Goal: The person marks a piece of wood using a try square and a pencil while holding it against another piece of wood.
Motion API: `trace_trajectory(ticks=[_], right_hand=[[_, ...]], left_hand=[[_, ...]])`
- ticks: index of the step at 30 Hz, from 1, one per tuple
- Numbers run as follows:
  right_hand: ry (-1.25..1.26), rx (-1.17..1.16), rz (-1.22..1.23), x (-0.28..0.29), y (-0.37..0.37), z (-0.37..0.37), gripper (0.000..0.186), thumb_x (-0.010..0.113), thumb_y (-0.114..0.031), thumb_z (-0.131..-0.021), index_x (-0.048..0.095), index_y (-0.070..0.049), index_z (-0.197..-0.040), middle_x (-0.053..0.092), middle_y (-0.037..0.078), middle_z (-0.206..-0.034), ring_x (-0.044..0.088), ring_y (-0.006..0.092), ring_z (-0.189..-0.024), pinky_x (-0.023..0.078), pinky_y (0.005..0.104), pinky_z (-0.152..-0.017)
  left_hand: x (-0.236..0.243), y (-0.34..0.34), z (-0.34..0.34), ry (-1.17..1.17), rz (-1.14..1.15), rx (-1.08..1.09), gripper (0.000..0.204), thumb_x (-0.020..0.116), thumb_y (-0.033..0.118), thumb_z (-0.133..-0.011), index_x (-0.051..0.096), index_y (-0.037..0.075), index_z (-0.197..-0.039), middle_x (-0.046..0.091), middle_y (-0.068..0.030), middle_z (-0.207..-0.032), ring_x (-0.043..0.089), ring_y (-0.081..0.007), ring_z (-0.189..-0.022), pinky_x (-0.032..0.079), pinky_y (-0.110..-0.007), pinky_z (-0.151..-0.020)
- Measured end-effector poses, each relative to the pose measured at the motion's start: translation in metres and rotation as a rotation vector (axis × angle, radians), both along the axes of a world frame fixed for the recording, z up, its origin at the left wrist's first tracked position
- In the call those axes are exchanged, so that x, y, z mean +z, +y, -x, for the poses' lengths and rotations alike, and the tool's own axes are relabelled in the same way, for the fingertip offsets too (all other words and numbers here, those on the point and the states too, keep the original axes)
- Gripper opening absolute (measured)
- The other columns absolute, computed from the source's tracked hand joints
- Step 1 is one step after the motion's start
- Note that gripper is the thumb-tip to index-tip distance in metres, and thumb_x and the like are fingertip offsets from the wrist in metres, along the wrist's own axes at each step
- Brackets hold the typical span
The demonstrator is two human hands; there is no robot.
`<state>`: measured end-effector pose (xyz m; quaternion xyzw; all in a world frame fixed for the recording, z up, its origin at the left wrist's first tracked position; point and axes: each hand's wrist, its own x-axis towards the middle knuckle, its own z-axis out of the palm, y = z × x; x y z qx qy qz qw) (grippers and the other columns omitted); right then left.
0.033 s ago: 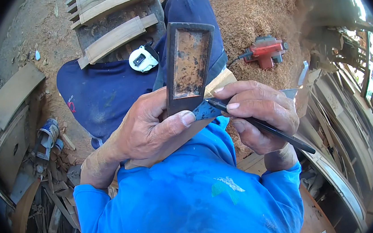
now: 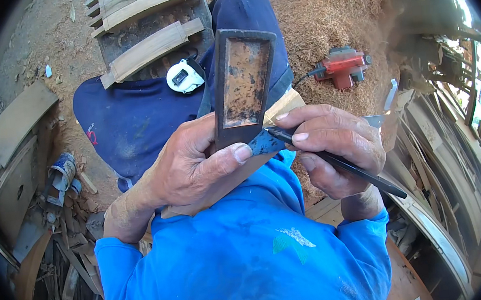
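My left hand (image 2: 195, 163) is closed around the lower end of a dark, tapered block (image 2: 216, 94) with a rusty recessed panel. Its thumb presses at a blue, black-speckled strip (image 2: 266, 143) beside the block's bottom edge. Pinched in the fingers of my right hand (image 2: 341, 146) is a slim black pen (image 2: 367, 175), its tip up against the strip and the block's lower corner. Beneath both hands a pale wooden board (image 2: 285, 104) lies slantwise across my lap, largely covered. A thin grey metal end (image 2: 374, 120) shows just past my right hand.
A white tape measure (image 2: 185, 76) rests by my leg, near several curved wooden pieces (image 2: 152, 47). A red corded power tool (image 2: 345, 67) sits among shavings at the far right. Wood scraps and a can (image 2: 65, 167) lie at left; long boards (image 2: 443, 153) lean at right.
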<state>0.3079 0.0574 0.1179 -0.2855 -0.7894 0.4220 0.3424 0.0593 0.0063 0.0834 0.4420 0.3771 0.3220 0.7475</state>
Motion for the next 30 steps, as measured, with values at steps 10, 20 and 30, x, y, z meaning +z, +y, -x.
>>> trace_trajectory(ticks=[10,20,30], right_hand=[[-0.026,0.013,0.06,0.0043,0.0033,0.0047,0.025,0.077,0.003,-0.074,0.071,0.001,-0.098,0.074,0.022,-0.093,0.076,0.0337,-0.087,0.063,0.0398,-0.072],[-0.065,0.039,0.027,0.0089,0.0067,0.0087,0.024,0.078,0.003,-0.074,0.071,0.002,-0.096,0.074,0.022,-0.093,0.077,0.0328,-0.086,0.063,0.0391,-0.071],[-0.075,0.038,0.033,0.0098,0.0058,0.0095,0.025,0.078,0.004,-0.074,0.071,0.0,-0.097,0.075,0.021,-0.092,0.077,0.033,-0.087,0.063,0.0388,-0.071]], left_hand=[[-0.0074,-0.0052,0.0078,0.054,-0.06,-0.044,0.042,0.061,0.025,-0.1,0.061,-0.004,-0.13,0.069,-0.0161,-0.121,0.065,-0.0217,-0.112,0.05,-0.036,-0.096],[-0.0059,-0.0063,0.0094,0.037,-0.052,-0.033,0.041,0.062,0.023,-0.099,0.061,-0.004,-0.131,0.069,-0.0155,-0.121,0.065,-0.0211,-0.111,0.05,-0.036,-0.096],[-0.0078,-0.009,0.0095,0.016,-0.045,0.002,0.041,0.061,0.025,-0.1,0.062,-0.004,-0.129,0.069,-0.0147,-0.119,0.065,-0.0204,-0.109,0.05,-0.036,-0.094]])
